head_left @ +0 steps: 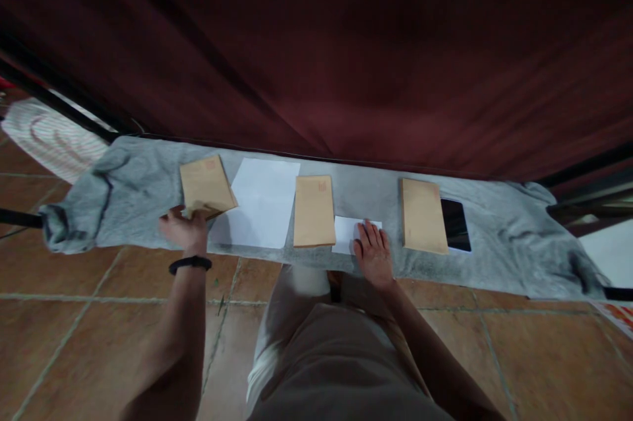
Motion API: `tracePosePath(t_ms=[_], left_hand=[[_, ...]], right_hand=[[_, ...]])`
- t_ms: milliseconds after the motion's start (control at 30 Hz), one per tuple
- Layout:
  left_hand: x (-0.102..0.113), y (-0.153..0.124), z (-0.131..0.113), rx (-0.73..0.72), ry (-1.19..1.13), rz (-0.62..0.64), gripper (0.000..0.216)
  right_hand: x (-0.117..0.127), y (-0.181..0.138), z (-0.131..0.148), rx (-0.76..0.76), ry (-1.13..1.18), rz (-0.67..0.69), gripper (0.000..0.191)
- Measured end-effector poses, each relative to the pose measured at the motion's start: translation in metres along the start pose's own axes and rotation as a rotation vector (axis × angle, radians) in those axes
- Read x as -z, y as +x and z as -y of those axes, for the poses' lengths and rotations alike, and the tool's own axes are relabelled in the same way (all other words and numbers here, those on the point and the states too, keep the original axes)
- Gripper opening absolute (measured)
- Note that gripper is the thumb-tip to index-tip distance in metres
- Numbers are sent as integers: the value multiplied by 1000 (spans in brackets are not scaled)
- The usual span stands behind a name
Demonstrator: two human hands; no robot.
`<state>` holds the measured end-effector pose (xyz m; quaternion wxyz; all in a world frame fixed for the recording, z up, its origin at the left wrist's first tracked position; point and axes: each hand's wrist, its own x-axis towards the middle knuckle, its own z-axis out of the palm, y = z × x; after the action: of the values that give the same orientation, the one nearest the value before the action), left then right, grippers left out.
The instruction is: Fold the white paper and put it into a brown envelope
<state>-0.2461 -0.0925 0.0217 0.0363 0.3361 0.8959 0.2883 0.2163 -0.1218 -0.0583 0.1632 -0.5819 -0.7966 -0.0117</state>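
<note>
My left hand (185, 228), with a dark band on the wrist, is closed on the lower edge of a brown envelope (208, 183) at the left. That envelope lies tilted, seemingly atop others, and its right corner overlaps a large white sheet (264, 200). My right hand (374, 253) rests flat, fingers spread, on a small white paper (345, 235). Just left of this paper lies a stack of brown envelopes (314, 211) with faint red print at the top corner. Another brown envelope stack (424, 215) sits to the right, partly over a dark-screened phone (455, 225).
Grey cloth (499, 243) covers the narrow surface, bunched at both ends. Behind it hangs a dark red curtain (316, 78). Dark metal bars (59, 101) run along the sides. Striped fabric (54, 134) is at the far left, and floor tiles (123, 328) lie below.
</note>
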Motion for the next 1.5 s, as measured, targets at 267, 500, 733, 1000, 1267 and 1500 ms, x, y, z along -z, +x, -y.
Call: tracePosePath(t_ms=[267, 500, 733, 1000, 1267, 1500], left_hand=[[-69, -137, -37, -603, -91, 266, 46], [-70, -154, -21, -752, 78, 331, 52], [-58, -152, -28, -780, 258, 393, 43], [-48, -143, -40, -620, 266, 383, 25], [-46, -147, -42, -680, 135, 337, 38], [-60, -191, -60, -966, -62, 342, 55]], right_hand=[[-1, 0, -1, 4, 7, 18, 50], [-1, 0, -2, 4, 24, 20, 50], [2, -1, -1, -7, 35, 22, 50], [2, -1, -1, -7, 46, 24, 50], [4, 1, 0, -15, 46, 33, 49], [3, 1, -2, -23, 44, 24, 49]])
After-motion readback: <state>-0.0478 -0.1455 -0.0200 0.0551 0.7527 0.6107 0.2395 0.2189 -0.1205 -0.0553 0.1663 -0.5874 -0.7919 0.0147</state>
